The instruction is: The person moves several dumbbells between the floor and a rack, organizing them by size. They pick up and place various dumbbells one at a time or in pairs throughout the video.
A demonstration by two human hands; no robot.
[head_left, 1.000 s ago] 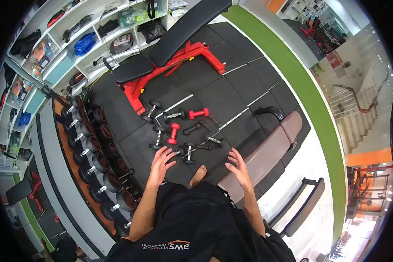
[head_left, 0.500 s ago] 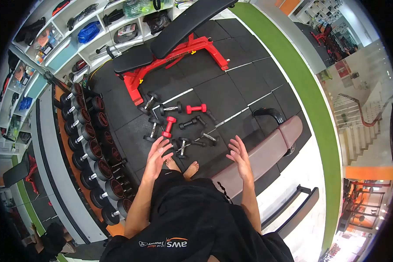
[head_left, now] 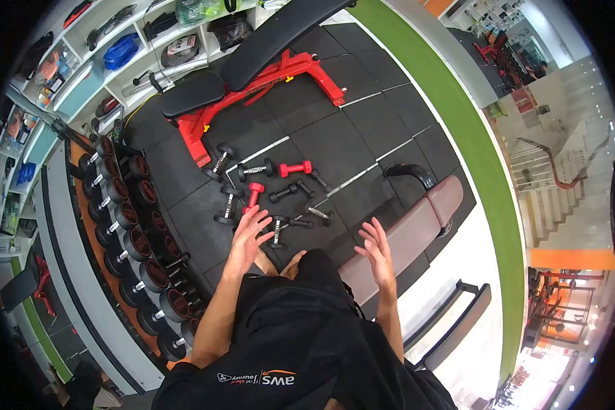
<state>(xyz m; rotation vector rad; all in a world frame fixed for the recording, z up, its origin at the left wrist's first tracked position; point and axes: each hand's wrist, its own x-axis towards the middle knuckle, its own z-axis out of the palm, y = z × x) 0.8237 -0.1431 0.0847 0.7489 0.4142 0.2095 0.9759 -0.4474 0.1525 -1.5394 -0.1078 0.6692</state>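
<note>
My left hand (head_left: 246, 239) is raised in front of me with its fingers spread and nothing in it. On the other side, my right hand (head_left: 377, 251) hovers beside the brown padded bench (head_left: 406, 239), also empty, fingers apart. Beyond the hands, dumbbells lie scattered on the dark floor. A red dumbbell (head_left: 253, 196) appears just past my left fingertips, and a second red dumbbell (head_left: 295, 168) lies farther out. Around them are a black dumbbell (head_left: 290, 191) and several with silver handles, including one chrome-handled dumbbell (head_left: 255, 170). Neither hand visibly touches any of them.
A rack of black round-headed dumbbells (head_left: 137, 244) runs along my left. Ahead stands a red-framed bench (head_left: 253, 92) with black pads, near white shelves (head_left: 126, 78) holding bags. A green strip (head_left: 451, 96) curves along the right, with stairs (head_left: 553, 198) beyond.
The view has shifted slightly, so the floor, dumbbells and benches sit farther left. My legs have moved, and my feet are now partly covered. Both hands stay raised, open and empty.
</note>
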